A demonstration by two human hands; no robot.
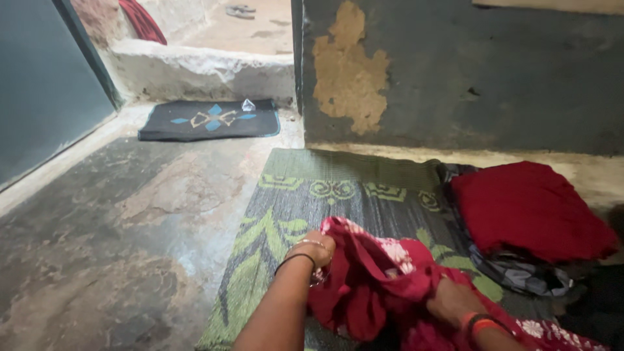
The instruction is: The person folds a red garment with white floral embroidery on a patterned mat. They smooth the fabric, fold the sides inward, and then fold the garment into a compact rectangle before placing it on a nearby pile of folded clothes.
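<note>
A crumpled red cloth with a pale flower print (377,276) lies bunched on a green and grey woven mat (305,195). My left hand (315,249), with bangles at the wrist, grips the cloth's upper left edge. My right hand (452,300), wearing a dark and an orange band, is closed on the cloth lower down at the right. The cloth partly covers both hands' fingers.
A folded plain red cloth (530,208) rests on a grey patterned cloth (520,276) at the mat's right. A dark doormat with a blue motif (208,120) lies before a stone doorstep (201,68). A peeling grey wall (468,71) stands behind the mat.
</note>
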